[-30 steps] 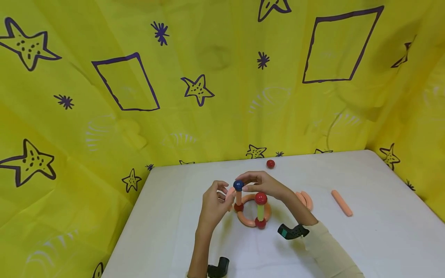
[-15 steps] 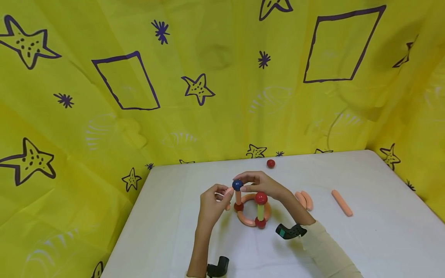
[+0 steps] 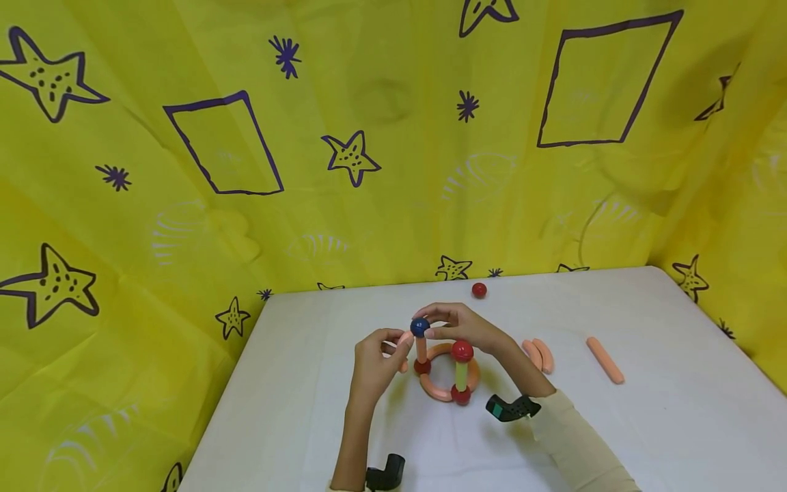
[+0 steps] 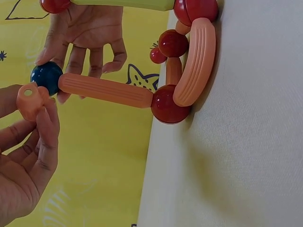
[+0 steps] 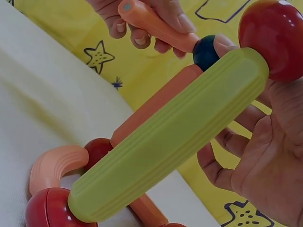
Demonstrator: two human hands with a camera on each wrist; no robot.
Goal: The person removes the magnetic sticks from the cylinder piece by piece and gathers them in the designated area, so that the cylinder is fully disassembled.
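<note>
In the head view my left hand pinches a peach-orange stick between thumb and fingers. One end of that stick meets the blue ball in the right wrist view. My right hand holds the same ball by thumb and fingertips. Beneath the ball stands an upright orange stick, rising from a red ball. This is part of a ring of curved orange pieces lying on the table. Beside it a yellow-green stick stands on the ring, topped by a red ball.
Two curved orange pieces lie right of the ring, partly beside my right forearm. Farther right is a straight orange stick. A loose red ball sits near the white table's back edge, before a yellow curtain.
My left hand has shifted slightly left and down, and its stick has turned in the fingers toward the blue ball. My right hand keeps hold of the ball, with a slight shift left.
</note>
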